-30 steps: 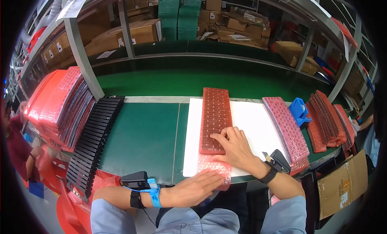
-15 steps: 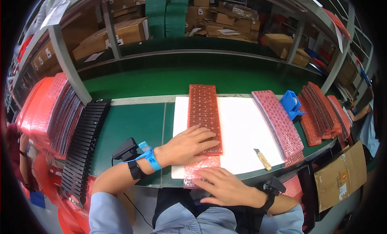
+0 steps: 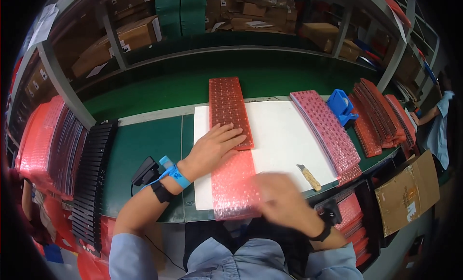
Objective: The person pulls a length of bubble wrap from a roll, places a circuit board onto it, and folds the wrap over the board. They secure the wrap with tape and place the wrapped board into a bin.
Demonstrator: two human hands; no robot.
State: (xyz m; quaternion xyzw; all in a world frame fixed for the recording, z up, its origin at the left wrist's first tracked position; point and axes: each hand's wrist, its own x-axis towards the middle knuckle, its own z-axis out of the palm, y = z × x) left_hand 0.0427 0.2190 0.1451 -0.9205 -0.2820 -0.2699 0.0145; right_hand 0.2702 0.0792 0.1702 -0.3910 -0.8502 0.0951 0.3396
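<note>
Red bubble-wrap sleeve (image 3: 235, 183): glossy, dimpled plastic film; the keyboard (image 3: 229, 111) in it looks like hard plastic under the film. White work board (image 3: 279, 135) smooth and matt, on a matt green bench mat (image 3: 144, 149). Cardboard boxes (image 3: 120, 41) plain matt brown; blue wrist strap (image 3: 174, 173) looks like woven cloth.

Board, right half: bare white board (image 3: 275, 130) between the red keyboard (image 3: 230, 111) and the pink stack (image 3: 325, 130); a hand could pass there.
Board, near right corner: a small knife (image 3: 308, 177) lies in the way.
Board, left strip: taken by the left hand (image 3: 212, 147) and the bubble-wrap sleeve (image 3: 234, 183) (the blurred right hand (image 3: 279, 198) covers its near end).
Bench, left: open green mat (image 3: 144, 145), bounded by black trays (image 3: 94, 174).
Bench, right edge: blue holder (image 3: 341, 105) and red stacks (image 3: 378, 116).
</note>
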